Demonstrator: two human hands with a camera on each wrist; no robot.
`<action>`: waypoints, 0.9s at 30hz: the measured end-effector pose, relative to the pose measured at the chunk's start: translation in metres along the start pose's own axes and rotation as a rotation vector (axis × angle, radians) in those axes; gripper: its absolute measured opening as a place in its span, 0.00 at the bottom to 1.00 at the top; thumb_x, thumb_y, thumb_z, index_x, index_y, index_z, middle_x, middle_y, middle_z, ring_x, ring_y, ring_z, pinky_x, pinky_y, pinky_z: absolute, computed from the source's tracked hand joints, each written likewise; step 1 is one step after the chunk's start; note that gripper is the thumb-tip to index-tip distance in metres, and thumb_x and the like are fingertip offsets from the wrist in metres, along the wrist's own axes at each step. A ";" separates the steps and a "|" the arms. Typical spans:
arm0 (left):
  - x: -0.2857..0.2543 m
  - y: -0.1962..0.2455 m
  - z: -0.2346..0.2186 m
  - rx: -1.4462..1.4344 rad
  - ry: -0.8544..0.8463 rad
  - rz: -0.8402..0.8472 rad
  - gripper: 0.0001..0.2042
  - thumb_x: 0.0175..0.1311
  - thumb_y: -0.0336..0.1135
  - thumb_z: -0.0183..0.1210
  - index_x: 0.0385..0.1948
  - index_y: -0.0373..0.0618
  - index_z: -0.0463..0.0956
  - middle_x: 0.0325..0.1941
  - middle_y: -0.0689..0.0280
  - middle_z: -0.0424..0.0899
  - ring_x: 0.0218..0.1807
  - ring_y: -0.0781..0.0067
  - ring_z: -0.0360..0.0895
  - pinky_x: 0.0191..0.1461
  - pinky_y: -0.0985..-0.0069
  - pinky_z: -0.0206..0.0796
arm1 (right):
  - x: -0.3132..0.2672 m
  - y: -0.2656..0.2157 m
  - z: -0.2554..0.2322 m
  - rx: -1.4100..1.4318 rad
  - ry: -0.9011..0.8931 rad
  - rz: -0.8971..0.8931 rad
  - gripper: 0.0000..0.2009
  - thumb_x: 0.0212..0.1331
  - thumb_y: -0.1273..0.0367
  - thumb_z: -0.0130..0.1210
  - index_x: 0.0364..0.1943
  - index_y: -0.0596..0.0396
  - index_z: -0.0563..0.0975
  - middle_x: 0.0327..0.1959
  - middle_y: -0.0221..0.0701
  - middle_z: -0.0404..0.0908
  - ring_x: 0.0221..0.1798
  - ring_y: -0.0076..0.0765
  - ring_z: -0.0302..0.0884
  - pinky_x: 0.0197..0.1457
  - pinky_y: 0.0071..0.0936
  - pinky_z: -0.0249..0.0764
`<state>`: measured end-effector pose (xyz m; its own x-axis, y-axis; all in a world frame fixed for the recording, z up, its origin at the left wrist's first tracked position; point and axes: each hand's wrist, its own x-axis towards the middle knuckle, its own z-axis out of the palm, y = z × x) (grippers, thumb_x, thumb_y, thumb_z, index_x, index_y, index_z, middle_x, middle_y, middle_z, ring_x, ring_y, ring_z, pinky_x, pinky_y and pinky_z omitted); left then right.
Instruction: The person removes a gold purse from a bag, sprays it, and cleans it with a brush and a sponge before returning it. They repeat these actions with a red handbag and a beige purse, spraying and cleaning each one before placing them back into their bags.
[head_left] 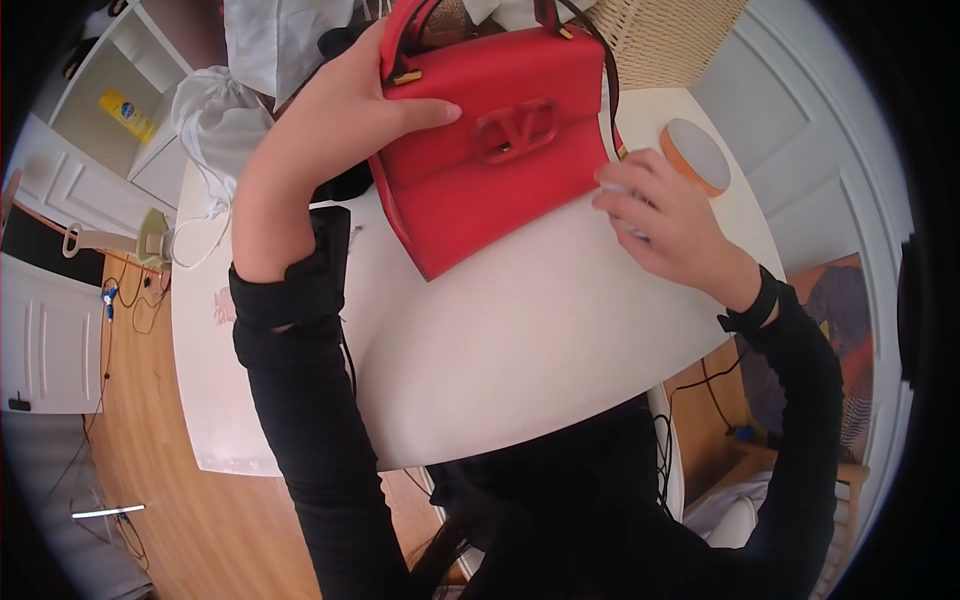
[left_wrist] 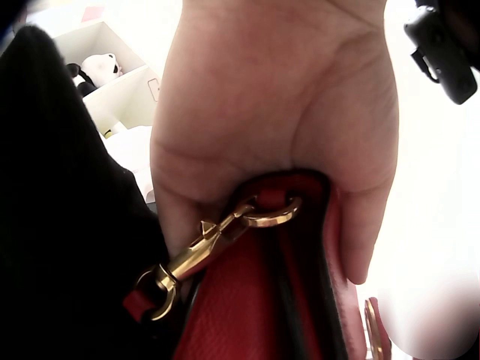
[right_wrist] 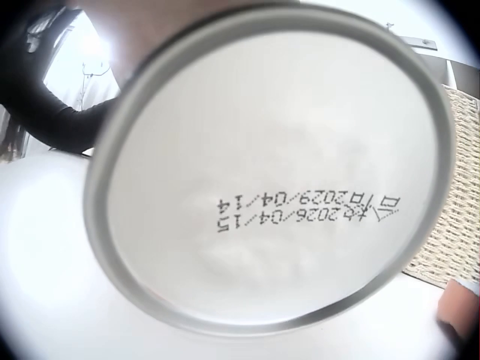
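Note:
A red handbag [head_left: 500, 150] with a raised buckle emblem leans back over the white table, its lower edge close to the tabletop. At its upper left, my left hand [head_left: 325, 120] grips the body, thumb across the front and fingers behind. The left wrist view shows that hand [left_wrist: 281, 105] around the bag's red side [left_wrist: 232, 315], by a gold clasp [left_wrist: 199, 255]. Near the bag's lower right corner, my right hand [head_left: 670, 215] holds a whitish can, mostly hidden under the fingers. Its round, date-stamped base [right_wrist: 277, 150] fills the right wrist view.
On the white table [head_left: 500, 360], an orange round container [head_left: 697, 157] with a pale top lies right of the bag. Behind stands a woven basket [head_left: 665, 40]. White cloth bags [head_left: 225, 120] are at the left, and a yellow bottle [head_left: 127, 115] stands on a shelf.

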<state>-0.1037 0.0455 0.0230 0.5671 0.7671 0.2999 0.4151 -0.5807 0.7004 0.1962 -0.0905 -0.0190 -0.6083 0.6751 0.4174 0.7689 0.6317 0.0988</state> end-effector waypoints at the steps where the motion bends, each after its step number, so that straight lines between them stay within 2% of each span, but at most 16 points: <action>1: 0.000 0.000 -0.001 -0.005 -0.003 0.011 0.35 0.54 0.39 0.70 0.64 0.41 0.64 0.57 0.59 0.76 0.55 0.69 0.76 0.59 0.74 0.68 | 0.002 -0.003 -0.001 0.011 0.042 0.013 0.19 0.45 0.78 0.59 0.46 0.49 0.77 0.53 0.29 0.75 0.53 0.43 0.74 0.47 0.32 0.76; 4: -0.001 0.008 0.001 -0.037 -0.037 0.029 0.35 0.54 0.38 0.70 0.64 0.41 0.64 0.57 0.60 0.76 0.55 0.69 0.75 0.60 0.74 0.68 | 0.037 0.001 -0.013 0.013 0.342 0.040 0.22 0.44 0.78 0.58 0.49 0.48 0.77 0.52 0.29 0.76 0.50 0.41 0.74 0.46 0.31 0.76; 7: -0.003 0.016 -0.001 -0.031 -0.037 -0.003 0.35 0.54 0.38 0.70 0.64 0.42 0.63 0.57 0.60 0.76 0.55 0.69 0.75 0.60 0.74 0.67 | 0.058 0.011 -0.024 0.006 0.353 -0.025 0.24 0.45 0.79 0.60 0.53 0.52 0.77 0.52 0.35 0.75 0.51 0.43 0.75 0.50 0.32 0.74; 10: -0.003 0.014 0.002 -0.050 -0.017 0.004 0.36 0.54 0.37 0.70 0.65 0.42 0.63 0.55 0.60 0.78 0.55 0.70 0.76 0.59 0.75 0.68 | 0.061 0.005 -0.022 -0.032 0.298 -0.069 0.25 0.45 0.78 0.59 0.53 0.47 0.76 0.51 0.29 0.76 0.48 0.40 0.74 0.46 0.31 0.75; 13: -0.001 0.010 0.001 -0.037 -0.008 0.012 0.36 0.54 0.37 0.70 0.65 0.42 0.63 0.54 0.60 0.79 0.54 0.70 0.76 0.59 0.74 0.68 | 0.042 -0.008 -0.001 0.060 0.229 -0.013 0.24 0.46 0.78 0.58 0.52 0.46 0.77 0.50 0.27 0.76 0.48 0.38 0.73 0.42 0.30 0.76; 17: -0.004 0.012 0.003 -0.023 -0.001 0.009 0.35 0.54 0.37 0.70 0.65 0.43 0.64 0.54 0.61 0.79 0.54 0.71 0.76 0.60 0.74 0.67 | 0.018 -0.022 0.014 0.039 0.025 -0.011 0.23 0.44 0.79 0.58 0.49 0.46 0.78 0.49 0.24 0.76 0.49 0.35 0.72 0.36 0.28 0.77; 20: -0.002 0.012 0.001 -0.024 0.003 -0.002 0.35 0.53 0.37 0.70 0.64 0.44 0.65 0.53 0.61 0.79 0.54 0.70 0.76 0.60 0.74 0.67 | 0.023 -0.024 0.009 0.008 -0.014 -0.028 0.23 0.45 0.78 0.58 0.49 0.46 0.78 0.50 0.25 0.76 0.50 0.35 0.72 0.39 0.29 0.77; 23: -0.001 0.012 0.002 -0.062 -0.001 0.012 0.35 0.53 0.36 0.70 0.64 0.43 0.65 0.54 0.61 0.79 0.54 0.71 0.76 0.60 0.74 0.67 | 0.050 -0.013 0.001 0.076 0.315 -0.006 0.23 0.46 0.78 0.58 0.51 0.47 0.78 0.51 0.26 0.76 0.50 0.37 0.74 0.43 0.30 0.77; 26: -0.003 0.013 0.003 -0.076 0.001 0.022 0.35 0.53 0.36 0.70 0.64 0.43 0.65 0.53 0.62 0.79 0.53 0.73 0.76 0.59 0.75 0.67 | 0.077 -0.002 -0.010 0.059 0.510 -0.028 0.24 0.47 0.78 0.58 0.53 0.47 0.78 0.51 0.28 0.76 0.50 0.40 0.75 0.46 0.31 0.76; 27: -0.003 0.013 0.004 -0.102 -0.005 0.029 0.35 0.52 0.36 0.70 0.64 0.42 0.65 0.53 0.63 0.79 0.52 0.73 0.77 0.59 0.75 0.67 | 0.083 0.000 -0.015 0.021 0.498 -0.058 0.26 0.46 0.79 0.58 0.54 0.46 0.77 0.51 0.28 0.76 0.50 0.41 0.76 0.47 0.32 0.76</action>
<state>-0.0973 0.0347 0.0282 0.5814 0.7488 0.3182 0.3239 -0.5718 0.7538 0.1491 -0.0399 0.0287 -0.4780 0.3783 0.7927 0.7295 0.6736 0.1183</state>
